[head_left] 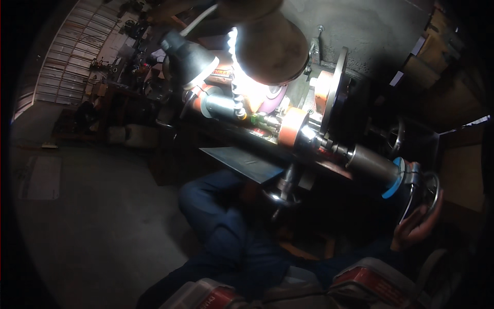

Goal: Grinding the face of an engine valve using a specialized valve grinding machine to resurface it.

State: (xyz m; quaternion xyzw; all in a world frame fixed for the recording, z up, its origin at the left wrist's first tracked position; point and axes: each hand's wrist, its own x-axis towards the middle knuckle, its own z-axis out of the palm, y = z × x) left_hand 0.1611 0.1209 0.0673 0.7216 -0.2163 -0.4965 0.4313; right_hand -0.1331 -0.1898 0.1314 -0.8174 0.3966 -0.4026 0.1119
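Note:
At the right end of a machine, my right hand has its fingers curled round the rim of a small metal handwheel. Beside that wheel sits a blue ring on a grey metal cylinder. A thin spindle joins the cylinder to an orange drum-shaped part in the middle of the machine. Further left, a bright cylinder lies along the same line under strong light. My left hand does not show; dark blue clothing covers the lower middle.
A black lamp shines down on the machine from the upper left. Over the middle hangs a large dark rounded housing. A flat metal plate juts out toward me, next to a lower handwheel. A large disc stands behind.

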